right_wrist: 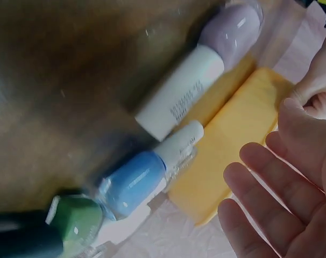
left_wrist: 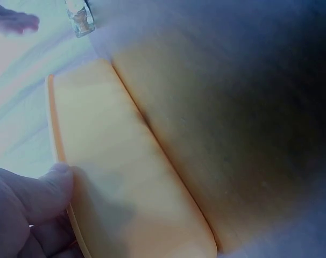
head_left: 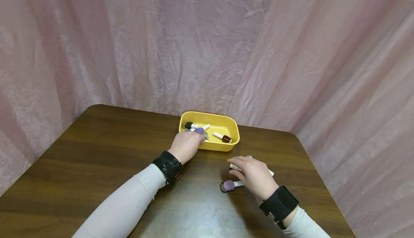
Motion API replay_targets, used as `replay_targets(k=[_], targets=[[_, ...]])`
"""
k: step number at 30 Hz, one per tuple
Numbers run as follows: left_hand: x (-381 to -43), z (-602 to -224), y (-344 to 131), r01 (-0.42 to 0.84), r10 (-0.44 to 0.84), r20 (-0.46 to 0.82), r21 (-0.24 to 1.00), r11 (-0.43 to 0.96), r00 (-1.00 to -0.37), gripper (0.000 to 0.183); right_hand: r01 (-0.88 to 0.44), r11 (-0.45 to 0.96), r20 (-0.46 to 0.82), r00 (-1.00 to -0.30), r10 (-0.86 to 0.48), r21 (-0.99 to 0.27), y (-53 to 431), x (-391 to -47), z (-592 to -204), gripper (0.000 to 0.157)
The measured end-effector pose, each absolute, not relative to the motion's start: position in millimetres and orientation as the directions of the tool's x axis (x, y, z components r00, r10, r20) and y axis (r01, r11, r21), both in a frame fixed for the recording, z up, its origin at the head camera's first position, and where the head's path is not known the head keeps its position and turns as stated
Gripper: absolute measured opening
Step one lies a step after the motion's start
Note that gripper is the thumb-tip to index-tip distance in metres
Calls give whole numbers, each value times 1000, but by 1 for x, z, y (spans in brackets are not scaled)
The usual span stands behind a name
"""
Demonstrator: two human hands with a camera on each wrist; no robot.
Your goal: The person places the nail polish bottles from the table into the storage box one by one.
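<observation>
My left hand [head_left: 187, 146] grips the near side of a yellow tray [head_left: 235, 132], thumb on the outer wall in the left wrist view and fingers over the rim. Inside the tray lie several nail polish bottles, among them a dark red one [head_left: 227, 139], a black one [head_left: 188, 125] and a purple one [head_left: 199, 130]. My right hand [head_left: 255, 176] hovers over more bottles on the table, its fingers loosely extended and holding nothing. Below it, the right wrist view shows a lilac bottle [right_wrist: 233, 33], a blue bottle [right_wrist: 135, 183] and a green bottle [right_wrist: 81, 223].
The brown wooden table [head_left: 106, 151] carries the tray near its far edge, with the loose bottles nearer me to the right. Behind the table hangs a pink curtain [head_left: 200, 51]. Black bands [head_left: 280, 207] circle both wrists.
</observation>
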State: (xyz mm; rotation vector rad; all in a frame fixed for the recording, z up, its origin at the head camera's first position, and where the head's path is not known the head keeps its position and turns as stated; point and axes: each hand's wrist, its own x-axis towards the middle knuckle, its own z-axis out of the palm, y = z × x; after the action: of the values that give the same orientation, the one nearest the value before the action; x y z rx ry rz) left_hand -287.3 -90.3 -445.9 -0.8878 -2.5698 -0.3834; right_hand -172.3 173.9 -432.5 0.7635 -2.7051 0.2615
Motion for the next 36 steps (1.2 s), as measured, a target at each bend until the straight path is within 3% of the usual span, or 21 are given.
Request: replay_targets(k=[17, 27, 36], targets=[[-288, -444, -90, 620, 534, 404, 114, 777, -743, 9, -646, 752, 257, -754, -604, -128, 174, -152, -446, 40], [-283, -440, -90, 623, 544, 392, 105, 775, -742, 10, -650, 753, 249, -749, -614, -98, 174, -152, -450, 41], [-285, -438, -91, 624, 548, 370, 119, 773, -750, 9, -627, 770, 213, -773, -597, -120, 172, -152, -449, 33]])
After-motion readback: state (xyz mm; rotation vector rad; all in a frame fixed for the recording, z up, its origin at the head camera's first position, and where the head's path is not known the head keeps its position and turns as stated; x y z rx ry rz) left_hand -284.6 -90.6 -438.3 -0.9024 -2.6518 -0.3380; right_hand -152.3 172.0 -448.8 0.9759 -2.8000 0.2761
